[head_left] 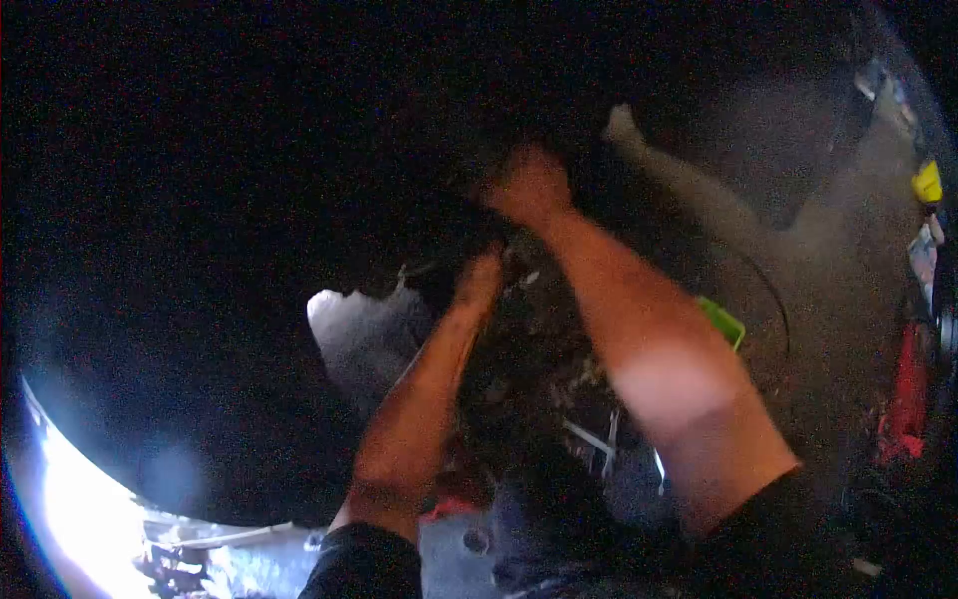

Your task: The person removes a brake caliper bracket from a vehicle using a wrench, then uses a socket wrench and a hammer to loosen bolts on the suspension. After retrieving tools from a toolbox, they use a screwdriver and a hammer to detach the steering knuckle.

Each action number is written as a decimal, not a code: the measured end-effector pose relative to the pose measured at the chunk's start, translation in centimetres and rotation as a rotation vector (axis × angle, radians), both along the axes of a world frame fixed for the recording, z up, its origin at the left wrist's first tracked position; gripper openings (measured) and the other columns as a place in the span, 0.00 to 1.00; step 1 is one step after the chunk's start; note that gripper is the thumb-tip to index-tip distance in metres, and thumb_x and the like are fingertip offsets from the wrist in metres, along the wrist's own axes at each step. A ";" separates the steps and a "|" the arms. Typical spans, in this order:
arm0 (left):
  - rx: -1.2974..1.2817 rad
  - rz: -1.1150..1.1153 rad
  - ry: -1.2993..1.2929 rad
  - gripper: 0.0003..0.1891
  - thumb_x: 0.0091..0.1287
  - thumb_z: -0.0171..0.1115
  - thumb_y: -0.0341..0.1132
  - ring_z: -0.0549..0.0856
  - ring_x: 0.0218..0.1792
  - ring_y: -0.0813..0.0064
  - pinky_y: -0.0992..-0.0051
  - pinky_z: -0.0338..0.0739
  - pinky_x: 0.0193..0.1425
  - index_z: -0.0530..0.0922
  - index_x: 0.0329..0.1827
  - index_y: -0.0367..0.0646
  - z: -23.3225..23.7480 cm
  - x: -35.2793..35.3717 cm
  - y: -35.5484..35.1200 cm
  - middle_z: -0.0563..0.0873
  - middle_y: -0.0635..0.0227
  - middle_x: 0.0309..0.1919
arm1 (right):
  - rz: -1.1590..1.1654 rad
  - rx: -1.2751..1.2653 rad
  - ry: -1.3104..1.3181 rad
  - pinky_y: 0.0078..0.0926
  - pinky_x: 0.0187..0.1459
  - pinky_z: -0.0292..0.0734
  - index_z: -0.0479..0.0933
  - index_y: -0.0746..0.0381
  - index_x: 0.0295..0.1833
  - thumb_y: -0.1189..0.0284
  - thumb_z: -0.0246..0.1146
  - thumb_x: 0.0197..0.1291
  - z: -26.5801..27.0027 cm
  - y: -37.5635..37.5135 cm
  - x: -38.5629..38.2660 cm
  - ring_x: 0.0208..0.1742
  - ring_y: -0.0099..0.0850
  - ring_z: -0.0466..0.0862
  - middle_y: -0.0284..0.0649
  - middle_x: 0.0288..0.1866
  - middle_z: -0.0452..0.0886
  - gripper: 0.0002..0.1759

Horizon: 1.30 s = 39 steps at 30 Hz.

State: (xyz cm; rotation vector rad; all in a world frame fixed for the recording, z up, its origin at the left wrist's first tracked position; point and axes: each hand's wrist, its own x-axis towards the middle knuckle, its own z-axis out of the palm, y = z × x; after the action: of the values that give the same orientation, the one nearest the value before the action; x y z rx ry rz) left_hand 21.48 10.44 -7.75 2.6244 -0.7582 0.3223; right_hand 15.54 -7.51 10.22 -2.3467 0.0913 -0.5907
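Observation:
Both bare forearms reach up into deep shadow. Near the middle, my right hand [529, 185] is blurred, its partly visible fingers curled in; whatever they grip is lost in the dark. Lower and to its left is my left hand [487, 268], close beside the same dark area, with its fingers hidden by shadow. A pale, ragged-edged grey patch [364, 334] shows left of my left forearm. Small light bits [529, 279] lie just right of my left hand.
A green rectangular object [720, 321] sits behind my right forearm. Thin metallic pieces [599, 439] lie between the arms. At the right edge are a red object [903, 399] and a yellow one [928, 182]. Bright light [85, 509] glares at lower left.

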 end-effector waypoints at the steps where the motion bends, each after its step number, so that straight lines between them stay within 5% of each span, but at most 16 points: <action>1: 0.209 -0.039 -0.122 0.16 0.65 0.44 0.37 0.79 0.44 0.51 0.61 0.74 0.46 0.73 0.50 0.38 1.2 2.2 -1.5 0.78 0.52 0.45 | -0.096 -0.056 -0.260 0.37 0.49 0.74 0.78 0.63 0.42 0.49 0.64 0.41 -1.8 0.1 1.8 0.47 0.42 0.78 0.50 0.45 0.77 0.30; 3: -0.124 0.042 0.354 0.18 0.65 0.45 0.40 0.77 0.47 0.50 0.60 0.72 0.48 0.73 0.49 0.36 5.3 2.4 -2.6 0.77 0.50 0.46 | -0.101 -0.077 -0.310 0.37 0.49 0.73 0.78 0.63 0.42 0.49 0.64 0.41 -2.6 1.0 3.6 0.47 0.42 0.78 0.50 0.45 0.78 0.30; 5: -0.072 0.172 0.453 0.20 0.65 0.44 0.42 0.75 0.49 0.49 0.59 0.70 0.50 0.73 0.49 0.35 6.7 0.1 0.3 0.76 0.47 0.47 | 0.081 -0.034 0.062 0.37 0.49 0.73 0.78 0.63 0.43 0.49 0.64 0.41 0.1 2.2 4.1 0.48 0.43 0.78 0.50 0.46 0.77 0.30; 6: 0.128 0.206 0.250 0.21 0.65 0.44 0.43 0.75 0.50 0.49 0.58 0.70 0.51 0.72 0.50 0.35 7.7 0.3 0.4 0.76 0.45 0.47 | 0.059 -0.005 0.046 0.38 0.49 0.73 0.78 0.63 0.43 0.49 0.64 0.41 1.1 3.0 4.9 0.47 0.43 0.78 0.49 0.45 0.77 0.30; 8: -0.105 0.337 0.171 0.25 0.65 0.44 0.48 0.75 0.49 0.47 0.57 0.68 0.51 0.69 0.53 0.34 6.2 -3.8 -1.6 0.75 0.43 0.47 | 0.022 0.059 0.041 0.38 0.49 0.73 0.78 0.62 0.42 0.48 0.65 0.40 1.6 5.0 6.4 0.47 0.43 0.78 0.48 0.45 0.78 0.30; 10: -0.404 0.391 0.181 0.29 0.65 0.43 0.52 0.75 0.48 0.46 0.56 0.67 0.52 0.66 0.57 0.33 6.4 -13.5 -4.0 0.74 0.41 0.48 | 0.025 0.026 0.040 0.39 0.49 0.73 0.78 0.61 0.43 0.48 0.65 0.39 1.0 -1.7 -8.1 0.47 0.43 0.78 0.47 0.46 0.77 0.31; 15: -0.446 0.164 0.275 0.25 0.66 0.42 0.48 0.76 0.47 0.45 0.56 0.68 0.52 0.69 0.54 0.33 2.3 -9.1 -0.7 0.75 0.39 0.46 | 0.015 -0.111 -0.051 0.40 0.49 0.73 0.78 0.60 0.45 0.45 0.63 0.39 1.8 2.3 -4.3 0.48 0.44 0.77 0.47 0.46 0.77 0.33; 17: -0.415 0.414 0.679 0.20 0.66 0.42 0.40 0.78 0.44 0.47 0.58 0.71 0.48 0.71 0.54 0.35 5.9 -4.0 -7.6 0.78 0.41 0.43 | -0.010 -0.197 -0.169 0.42 0.47 0.74 0.79 0.56 0.44 0.40 0.58 0.42 0.5 -2.1 3.9 0.46 0.46 0.78 0.47 0.44 0.79 0.33; 19: 0.177 0.194 0.314 0.18 0.64 0.44 0.35 0.80 0.40 0.51 0.61 0.74 0.43 0.72 0.53 0.38 -1.1 1.3 -6.2 0.80 0.44 0.39 | -0.001 -0.111 -0.065 0.42 0.47 0.74 0.78 0.57 0.45 0.41 0.58 0.42 1.5 -0.9 4.2 0.47 0.46 0.78 0.48 0.44 0.79 0.33; 21: 0.386 0.030 0.000 0.17 0.63 0.45 0.33 0.81 0.38 0.54 0.63 0.76 0.41 0.72 0.54 0.40 -6.9 2.7 -4.0 0.81 0.47 0.38 | -0.013 -0.104 -0.041 0.42 0.47 0.74 0.77 0.57 0.46 0.41 0.59 0.42 1.4 -0.1 1.7 0.47 0.47 0.78 0.48 0.45 0.78 0.34; 24: 0.129 -0.094 -0.310 0.18 0.64 0.44 0.37 0.81 0.40 0.55 0.63 0.75 0.43 0.70 0.55 0.42 -13.5 3.6 -1.0 0.80 0.51 0.41 | -0.046 -0.186 -0.155 0.41 0.48 0.73 0.76 0.59 0.47 0.44 0.60 0.43 -1.7 0.3 0.8 0.46 0.47 0.77 0.49 0.45 0.77 0.33; 27: 0.023 0.005 0.112 0.18 0.64 0.44 0.37 0.81 0.40 0.56 0.63 0.75 0.43 0.70 0.55 0.42 -2.3 -3.8 -4.0 0.80 0.51 0.41 | -0.061 -0.185 -0.329 0.40 0.50 0.71 0.77 0.60 0.45 0.51 0.63 0.44 0.5 -0.1 -0.4 0.45 0.47 0.77 0.49 0.42 0.78 0.27; 35: -0.016 0.032 0.223 0.18 0.64 0.46 0.39 0.80 0.39 0.58 0.64 0.75 0.42 0.71 0.54 0.41 -0.9 -5.9 -4.5 0.81 0.53 0.40 | 0.019 -0.102 -0.018 0.39 0.45 0.74 0.79 0.62 0.39 0.52 0.64 0.42 -0.2 0.0 -0.3 0.43 0.45 0.78 0.50 0.41 0.78 0.26; 39: -0.025 0.026 0.178 0.18 0.64 0.46 0.39 0.80 0.39 0.59 0.65 0.75 0.42 0.71 0.53 0.41 -2.0 -5.9 -6.8 0.81 0.53 0.39 | 0.024 -0.075 -0.077 0.38 0.46 0.74 0.77 0.63 0.41 0.51 0.66 0.39 1.1 -3.5 -3.5 0.46 0.46 0.78 0.50 0.44 0.77 0.29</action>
State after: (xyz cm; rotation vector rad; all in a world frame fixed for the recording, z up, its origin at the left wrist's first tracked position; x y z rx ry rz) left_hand 15.55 3.67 -9.76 2.5989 -0.6567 0.1023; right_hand 12.08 -11.04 11.33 -2.3907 0.0058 -0.6822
